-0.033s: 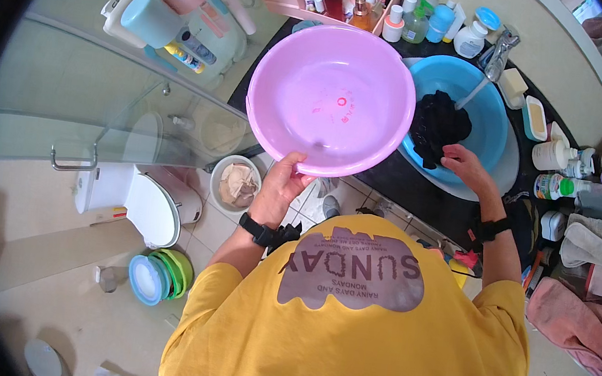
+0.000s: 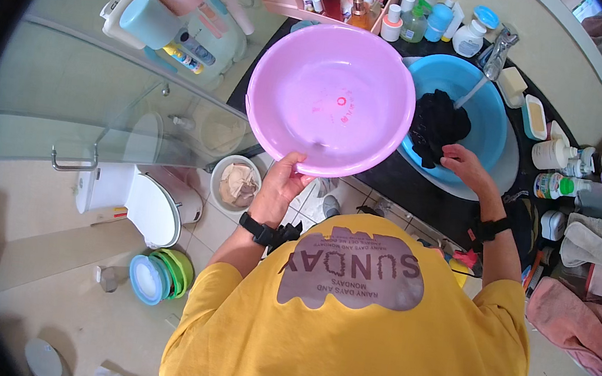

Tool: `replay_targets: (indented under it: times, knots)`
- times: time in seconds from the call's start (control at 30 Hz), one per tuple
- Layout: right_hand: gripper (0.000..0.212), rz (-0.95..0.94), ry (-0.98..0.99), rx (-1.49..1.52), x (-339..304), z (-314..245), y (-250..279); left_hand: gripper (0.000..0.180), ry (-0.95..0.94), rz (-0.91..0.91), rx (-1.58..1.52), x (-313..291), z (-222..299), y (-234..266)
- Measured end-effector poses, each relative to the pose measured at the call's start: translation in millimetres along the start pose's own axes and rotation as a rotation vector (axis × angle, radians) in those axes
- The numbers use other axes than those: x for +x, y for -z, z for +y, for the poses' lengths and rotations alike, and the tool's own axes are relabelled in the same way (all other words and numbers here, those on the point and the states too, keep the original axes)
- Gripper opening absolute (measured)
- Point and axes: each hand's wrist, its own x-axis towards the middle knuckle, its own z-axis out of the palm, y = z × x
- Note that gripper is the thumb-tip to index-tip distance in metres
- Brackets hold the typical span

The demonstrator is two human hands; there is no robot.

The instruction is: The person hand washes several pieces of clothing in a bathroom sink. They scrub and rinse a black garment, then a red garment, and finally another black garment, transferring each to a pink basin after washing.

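1. At the centre of the frame, the left hand (image 2: 281,186) grips the near rim of a pink basin (image 2: 331,97), thumb over the lip and fingers curled beneath it; the basin is held up, its open face tilted toward the camera, and it appears empty.
2. Right of centre, the right hand (image 2: 465,165) reaches into a blue basin (image 2: 486,112) that sits in the sink; its fingers are bent down onto a dark wet cloth (image 2: 436,125), though whether they pinch it or merely press it cannot be told.
3. The cloth lies bunched at the left side of the blue basin, just beyond and to the left of the right fingertips; its long axis runs roughly up and down the frame; the right hand touches it, while the left hand is well apart and occupied.
4. The pink basin overlaps the left edge of the blue basin in the picture; the cloth sits just beside the pink rim, on its right.
5. At the upper right, a tap (image 2: 497,51) lets a thin stream fall into the blue basin; bottles (image 2: 407,16) crowd the counter behind it.
6. At the left of the frame, a toilet (image 2: 145,205), a small waste bin (image 2: 237,183) and stacked coloured basins (image 2: 160,276) stand on the tiled floor; towels (image 2: 595,255) lie at the right edge.
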Motion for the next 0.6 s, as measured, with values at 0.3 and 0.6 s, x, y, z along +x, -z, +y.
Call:
replay_targets:
  times: [0.3, 0.6]
  knots:
    - [0.043, 0.053, 0.021, 0.166, 1.1, 16.9, 13.4, 0.041, -0.402, 0.018, 0.287, 0.9, -10.8, -52.4]
    - [0.058, 0.193, -0.091, 0.839, 21.3, 10.2, 34.2, 0.035, -0.593, -0.002, 0.505, 15.5, -25.8, -124.6]
